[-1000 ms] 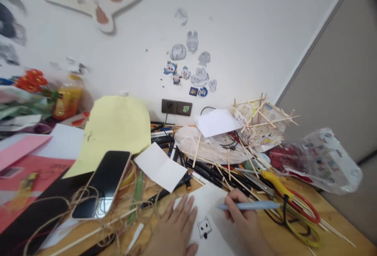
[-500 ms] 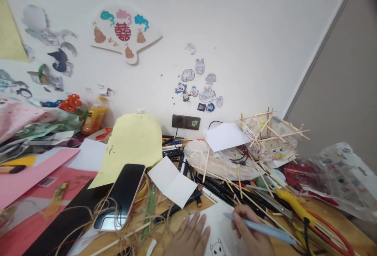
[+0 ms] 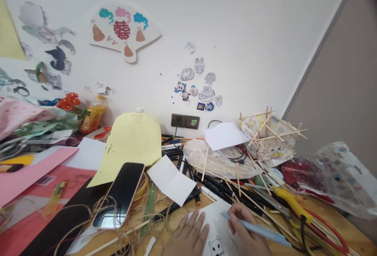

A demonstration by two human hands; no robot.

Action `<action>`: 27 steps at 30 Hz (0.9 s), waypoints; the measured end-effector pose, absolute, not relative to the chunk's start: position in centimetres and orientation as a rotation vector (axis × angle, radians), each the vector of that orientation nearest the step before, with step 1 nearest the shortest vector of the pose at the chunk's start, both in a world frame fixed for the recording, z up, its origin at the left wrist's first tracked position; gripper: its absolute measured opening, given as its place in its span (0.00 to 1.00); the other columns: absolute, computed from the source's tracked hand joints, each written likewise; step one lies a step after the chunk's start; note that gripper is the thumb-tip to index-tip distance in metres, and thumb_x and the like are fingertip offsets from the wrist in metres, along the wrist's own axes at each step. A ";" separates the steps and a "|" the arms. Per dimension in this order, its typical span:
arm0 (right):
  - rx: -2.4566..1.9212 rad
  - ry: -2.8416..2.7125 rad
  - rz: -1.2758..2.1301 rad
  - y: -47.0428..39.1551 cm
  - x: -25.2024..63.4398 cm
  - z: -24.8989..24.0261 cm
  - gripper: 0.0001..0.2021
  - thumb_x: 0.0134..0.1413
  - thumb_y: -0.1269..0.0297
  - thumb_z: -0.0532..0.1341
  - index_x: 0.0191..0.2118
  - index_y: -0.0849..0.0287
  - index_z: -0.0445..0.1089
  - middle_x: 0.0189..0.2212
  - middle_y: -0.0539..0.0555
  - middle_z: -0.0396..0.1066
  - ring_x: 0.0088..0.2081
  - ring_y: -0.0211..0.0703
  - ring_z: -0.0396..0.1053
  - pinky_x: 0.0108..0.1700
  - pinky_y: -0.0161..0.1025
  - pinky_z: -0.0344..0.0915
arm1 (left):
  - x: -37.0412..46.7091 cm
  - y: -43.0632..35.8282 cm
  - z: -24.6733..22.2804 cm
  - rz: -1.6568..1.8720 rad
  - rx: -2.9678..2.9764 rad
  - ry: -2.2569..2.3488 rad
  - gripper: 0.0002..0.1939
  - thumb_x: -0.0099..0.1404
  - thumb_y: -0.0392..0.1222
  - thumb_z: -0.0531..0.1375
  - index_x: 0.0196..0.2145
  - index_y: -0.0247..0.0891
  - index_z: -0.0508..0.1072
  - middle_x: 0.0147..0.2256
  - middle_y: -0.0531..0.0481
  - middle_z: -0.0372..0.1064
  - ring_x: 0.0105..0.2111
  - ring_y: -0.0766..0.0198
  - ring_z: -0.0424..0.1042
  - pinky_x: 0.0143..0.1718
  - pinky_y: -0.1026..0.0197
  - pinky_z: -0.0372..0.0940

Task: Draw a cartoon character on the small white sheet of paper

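My left hand (image 3: 188,235) lies flat on the left side of a white sheet of paper (image 3: 214,217), its fingers stretched out. In my right hand (image 3: 243,230) is a light blue pen (image 3: 262,230), gripped between thumb and fingers. The pen's tip points left, at or just above the upper part of the sheet; contact I cannot tell. A small black line drawing of an animal head with ears (image 3: 216,245) shows on the paper between my hands. The sheet's lower part is cut off by the picture's edge.
A phone (image 3: 125,193) and tangled twine (image 3: 101,205) lie to the left. Behind the sheet are black markers (image 3: 212,181) and a folded white paper (image 3: 171,180). Yellow-handled pliers (image 3: 291,203) lie at right, near a wooden stick frame (image 3: 269,136). An orange drink bottle (image 3: 93,114) stands by the wall.
The view has shifted very slightly. My right hand and the pen sit a little further left in the picture; the left hand stays flat on the paper.
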State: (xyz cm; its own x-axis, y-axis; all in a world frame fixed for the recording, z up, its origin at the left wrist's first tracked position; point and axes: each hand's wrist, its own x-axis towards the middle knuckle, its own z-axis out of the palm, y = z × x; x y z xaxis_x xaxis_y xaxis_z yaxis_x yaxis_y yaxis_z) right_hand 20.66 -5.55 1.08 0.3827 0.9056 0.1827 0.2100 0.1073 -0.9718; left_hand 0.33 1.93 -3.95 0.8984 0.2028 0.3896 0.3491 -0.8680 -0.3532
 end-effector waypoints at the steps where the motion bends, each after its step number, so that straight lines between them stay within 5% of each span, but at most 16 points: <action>1: -1.389 -1.094 0.703 -5.5 20.7 0.9 0.15 0.49 0.48 0.62 0.26 0.55 0.67 0.19 0.48 0.64 0.23 0.42 0.63 0.27 0.36 0.63 | 0.3 1.7 -3.5 -0.444 -2.685 -0.415 0.19 0.70 0.39 0.53 0.57 0.35 0.63 0.57 0.41 0.59 0.55 0.53 0.63 0.54 0.57 0.62; 4: -1.405 -1.115 0.669 -5.8 20.4 1.0 0.12 0.52 0.52 0.61 0.31 0.56 0.69 0.24 0.50 0.68 0.28 0.44 0.66 0.32 0.37 0.65 | 0.2 0.7 -1.5 -0.291 -2.894 -0.499 0.29 0.66 0.48 0.59 0.59 0.32 0.61 0.59 0.36 0.54 0.58 0.46 0.58 0.54 0.51 0.61; 8: -1.436 -1.131 0.676 -6.3 20.1 1.8 0.08 0.53 0.57 0.61 0.31 0.56 0.68 0.25 0.50 0.67 0.30 0.44 0.66 0.33 0.38 0.64 | 0.0 -0.7 1.0 -0.255 -3.080 -0.661 0.30 0.65 0.40 0.57 0.63 0.33 0.55 0.62 0.37 0.44 0.62 0.47 0.47 0.58 0.45 0.54; 21: -1.516 -1.415 0.672 -6.4 19.6 2.2 0.18 0.53 0.56 0.57 0.18 0.55 0.54 0.15 0.45 0.56 0.21 0.37 0.56 0.25 0.34 0.56 | 0.5 -2.0 2.2 -0.171 -3.229 -0.771 0.28 0.65 0.46 0.56 0.62 0.41 0.58 0.63 0.40 0.47 0.59 0.40 0.54 0.56 0.36 0.54; 27: -1.541 -1.537 0.737 -6.4 19.9 2.2 0.17 0.52 0.57 0.54 0.17 0.54 0.50 0.15 0.45 0.53 0.20 0.36 0.52 0.24 0.34 0.52 | 0.8 -2.2 3.4 -0.037 -3.248 -0.801 0.28 0.64 0.39 0.55 0.61 0.39 0.59 0.62 0.40 0.50 0.58 0.41 0.55 0.55 0.36 0.54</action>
